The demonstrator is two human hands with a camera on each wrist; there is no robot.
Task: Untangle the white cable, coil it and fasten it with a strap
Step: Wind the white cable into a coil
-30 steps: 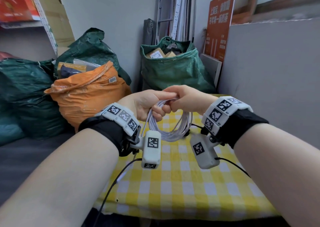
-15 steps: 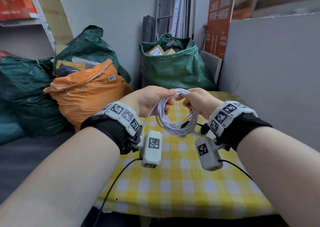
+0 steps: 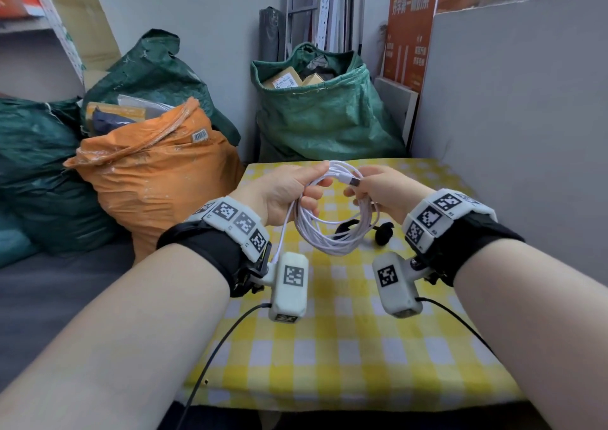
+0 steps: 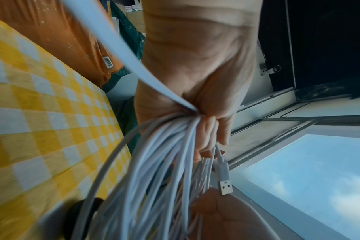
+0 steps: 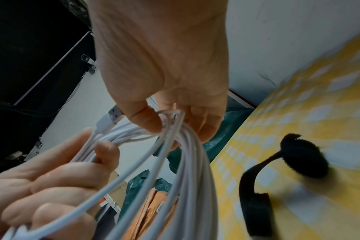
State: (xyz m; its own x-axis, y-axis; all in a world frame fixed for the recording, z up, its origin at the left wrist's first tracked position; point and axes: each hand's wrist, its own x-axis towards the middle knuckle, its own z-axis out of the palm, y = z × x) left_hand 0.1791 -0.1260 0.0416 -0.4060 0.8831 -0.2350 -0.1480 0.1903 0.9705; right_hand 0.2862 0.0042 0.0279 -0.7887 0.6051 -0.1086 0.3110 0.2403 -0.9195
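Now gathered into hanging loops above the yellow-and-white checked desk (image 3: pixel 329 357): thin white USB cable (image 3: pixel 332 232), clutched at the top by left hand (image 3: pixel 289 189), fingers curled round the bundle; right hand (image 3: pixel 381 189) pinching the strands beside the metal plug (image 3: pixel 354 182). Best kept tight, plug tucked in, before reaching for the black hook-and-loop strap (image 5: pixel 277 170) lying just beneath.

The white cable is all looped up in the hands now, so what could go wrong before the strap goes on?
1. The strap lies on the checked tablecloth, not in a hand. Reaching for it means one hand lets go, and the coil might spring open.
2. The USB plug sticks out loose by the right hand, so that end could slip out and unwind.
3. One strand runs from the left hand down toward the wrist camera and might snag there.
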